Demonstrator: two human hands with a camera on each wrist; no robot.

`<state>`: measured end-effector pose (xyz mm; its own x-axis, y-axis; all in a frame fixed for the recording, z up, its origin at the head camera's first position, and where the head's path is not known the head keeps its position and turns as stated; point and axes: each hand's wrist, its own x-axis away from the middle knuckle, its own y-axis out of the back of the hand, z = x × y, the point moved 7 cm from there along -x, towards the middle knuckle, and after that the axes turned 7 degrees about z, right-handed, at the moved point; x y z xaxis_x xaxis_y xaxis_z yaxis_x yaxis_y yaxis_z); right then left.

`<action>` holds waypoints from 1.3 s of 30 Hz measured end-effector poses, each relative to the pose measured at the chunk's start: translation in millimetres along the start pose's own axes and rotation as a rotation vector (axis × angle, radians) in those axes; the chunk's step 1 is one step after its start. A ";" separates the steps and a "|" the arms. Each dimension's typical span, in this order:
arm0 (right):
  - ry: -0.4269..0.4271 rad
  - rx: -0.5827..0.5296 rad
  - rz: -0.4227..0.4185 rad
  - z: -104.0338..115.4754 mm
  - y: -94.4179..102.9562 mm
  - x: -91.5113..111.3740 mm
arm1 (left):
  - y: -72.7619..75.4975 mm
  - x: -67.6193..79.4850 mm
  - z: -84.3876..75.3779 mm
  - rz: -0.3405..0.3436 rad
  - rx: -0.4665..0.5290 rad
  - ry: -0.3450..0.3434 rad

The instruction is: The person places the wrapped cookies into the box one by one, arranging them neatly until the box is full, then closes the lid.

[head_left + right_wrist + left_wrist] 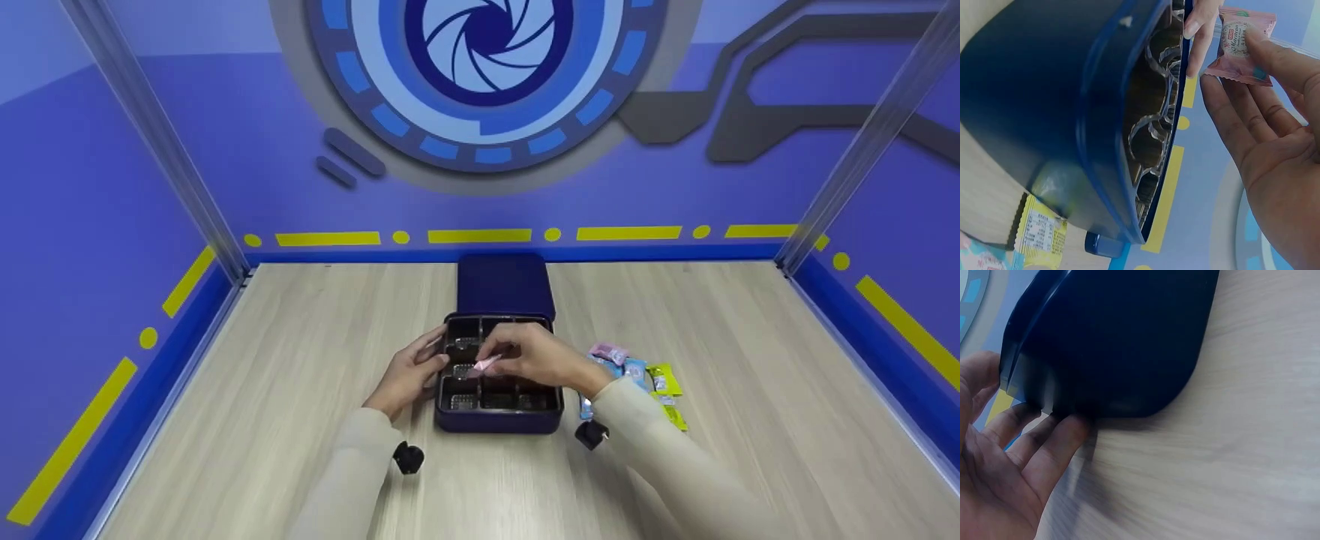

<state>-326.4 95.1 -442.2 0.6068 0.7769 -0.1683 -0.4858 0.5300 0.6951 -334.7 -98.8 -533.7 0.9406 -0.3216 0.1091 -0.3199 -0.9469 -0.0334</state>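
A dark blue hinged tin [499,422] stands on the table, its lid [504,283] folded back toward the wall. Inside is a clear plastic insert [1148,121] split into several compartments. Over the middle of the tin, my right hand [536,356] pinches a pink wrapped candy [1238,48] between thumb and fingers. The wrapper carries a pale printed label. My left hand [409,375] holds the tin's left side, with the thumb at the rim and the other fingertips [1075,430] against the outer wall.
Right of the tin lies a loose pile of wrapped candies: a pink one [609,352], blue ones [634,370] and yellow ones [664,379]. My right forearm passes over part of it. Blue panels [337,210] enclose the back and sides of the table.
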 end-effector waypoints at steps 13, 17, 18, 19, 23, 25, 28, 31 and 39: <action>0.025 0.042 0.056 6.8 -15.5 -11.4 | 1.0 1.1 -1.3 -0.005 -0.023 -0.008; 0.016 0.044 0.081 7.7 -20.1 -13.5 | 1.8 0.8 -0.6 0.000 -0.026 -0.023; 0.011 0.041 0.088 7.6 -21.4 -13.9 | 2.0 0.7 -0.3 -0.001 -0.028 -0.023; 0.008 0.037 0.094 7.6 -22.7 -14.3 | 2.3 0.5 0.1 -0.002 -0.030 -0.023; -0.006 0.026 0.114 7.0 -27.4 -15.5 | 2.0 0.0 0.0 0.004 -0.030 -0.028; -0.008 0.025 0.120 7.0 -29.4 -16.3 | 1.6 -0.1 0.1 0.013 -0.018 -0.028; 0.000 0.034 0.123 8.3 -31.6 -17.6 | 1.1 0.4 0.0 0.024 -0.006 -0.030; 0.016 0.045 0.125 10.0 -33.1 -19.1 | 1.0 1.1 -0.3 0.025 -0.003 -0.028; 0.026 0.086 0.134 9.8 -37.6 -22.7 | 1.3 2.1 -1.7 0.016 -0.014 -0.029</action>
<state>-315.7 54.2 -457.7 0.5234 0.8476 -0.0875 -0.5045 0.3910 0.7698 -333.3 -100.6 -531.8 0.9383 -0.3366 0.0794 -0.3359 -0.9416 -0.0214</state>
